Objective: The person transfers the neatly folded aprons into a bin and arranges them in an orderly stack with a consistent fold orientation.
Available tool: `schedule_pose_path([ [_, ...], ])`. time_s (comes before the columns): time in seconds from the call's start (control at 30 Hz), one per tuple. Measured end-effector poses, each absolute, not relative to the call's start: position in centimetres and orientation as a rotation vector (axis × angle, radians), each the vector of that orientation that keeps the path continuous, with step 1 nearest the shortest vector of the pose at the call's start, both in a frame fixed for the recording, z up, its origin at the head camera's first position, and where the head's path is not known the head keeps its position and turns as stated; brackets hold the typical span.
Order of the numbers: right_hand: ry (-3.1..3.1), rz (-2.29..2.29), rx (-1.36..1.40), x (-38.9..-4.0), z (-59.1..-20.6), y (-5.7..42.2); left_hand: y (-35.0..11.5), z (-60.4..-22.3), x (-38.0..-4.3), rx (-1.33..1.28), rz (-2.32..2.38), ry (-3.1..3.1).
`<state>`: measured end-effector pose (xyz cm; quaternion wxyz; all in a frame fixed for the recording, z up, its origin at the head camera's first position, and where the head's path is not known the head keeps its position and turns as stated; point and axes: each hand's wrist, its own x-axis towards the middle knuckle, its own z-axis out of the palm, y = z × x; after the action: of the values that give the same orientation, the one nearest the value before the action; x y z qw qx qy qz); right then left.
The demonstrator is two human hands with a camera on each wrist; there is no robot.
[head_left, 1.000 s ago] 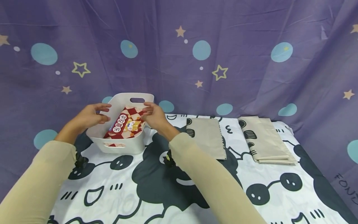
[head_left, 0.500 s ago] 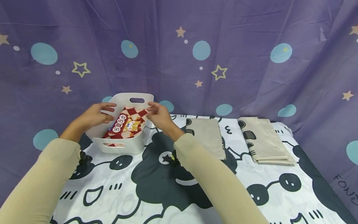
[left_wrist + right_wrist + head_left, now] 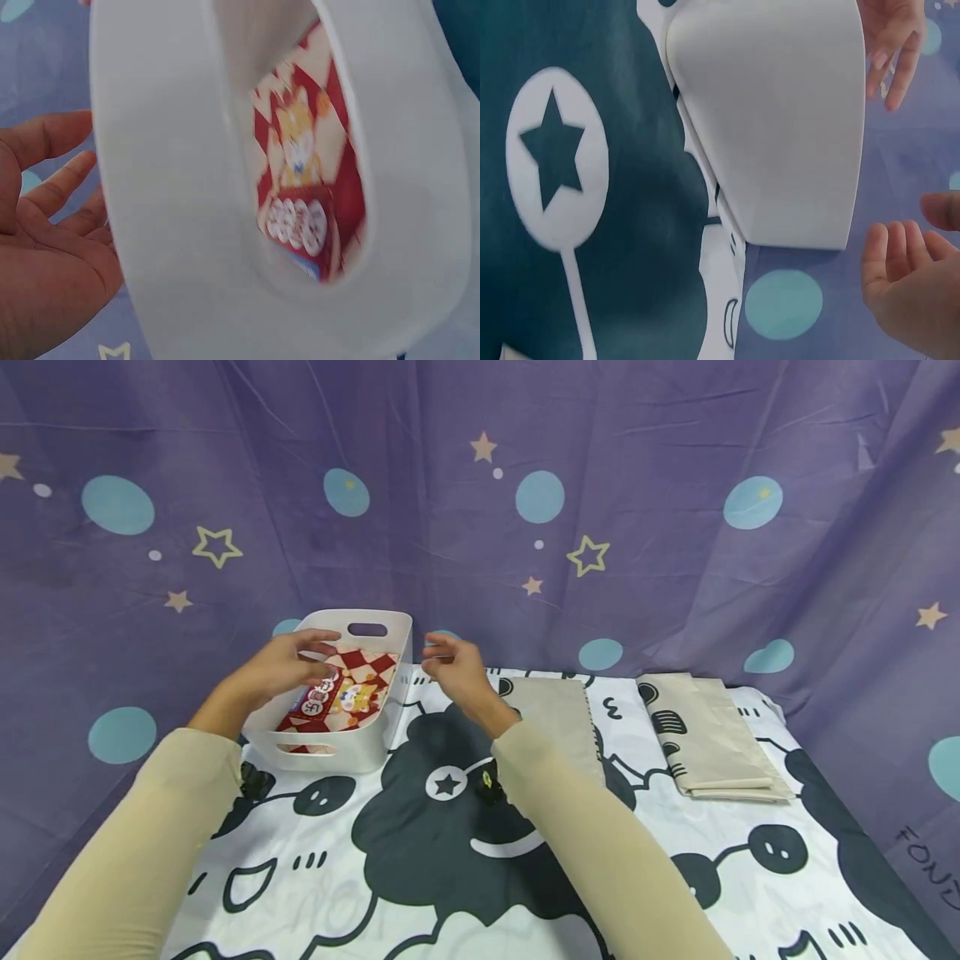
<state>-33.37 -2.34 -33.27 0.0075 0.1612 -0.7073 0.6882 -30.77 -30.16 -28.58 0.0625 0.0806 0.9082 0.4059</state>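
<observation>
A white plastic basket with slotted handles stands at the left of the table. In it lies a red-and-cream checkered snack package with a cartoon animal and white lettering. My left hand hovers over the basket's left side, its fingers loosely bent with nothing between them. In the left wrist view, the package shows through the handle slot. Off the basket's right side, my right hand is held in the air, fingers relaxed and holding nothing. The right wrist view shows it apart from the basket's wall.
Two folded beige cloth-like bags with black prints lie to the right: a nearer one, partly behind my right sleeve, and a farther one. A black-and-white patterned cloth covers the table. Behind hangs a purple curtain.
Both hands have moved right. My left hand has come further over the package; my right hand has drawn away from the package, past the basket's right rim. The basket and package stay put.
</observation>
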Motion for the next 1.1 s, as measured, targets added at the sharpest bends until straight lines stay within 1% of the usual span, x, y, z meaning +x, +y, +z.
schedule_pose_path([
  [0.2,-2.202,2.158,0.436,-33.8,-33.8,-0.2,-28.4,-28.4,-30.7,0.299,1.268,2.735],
  [0.57,-2.214,2.099,0.401,-34.9,-35.1,4.0,-25.6,-28.5,-30.4,0.318,1.377,2.692],
  [0.87,-2.205,2.045,0.272,-35.9,-36.4,7.8,-23.3,-29.1,-30.7,0.402,1.565,2.57],
  [1.1,-2.199,2.052,0.195,-36.1,-37.1,10.6,-21.3,-29.3,-30.6,0.405,1.548,2.581],
])
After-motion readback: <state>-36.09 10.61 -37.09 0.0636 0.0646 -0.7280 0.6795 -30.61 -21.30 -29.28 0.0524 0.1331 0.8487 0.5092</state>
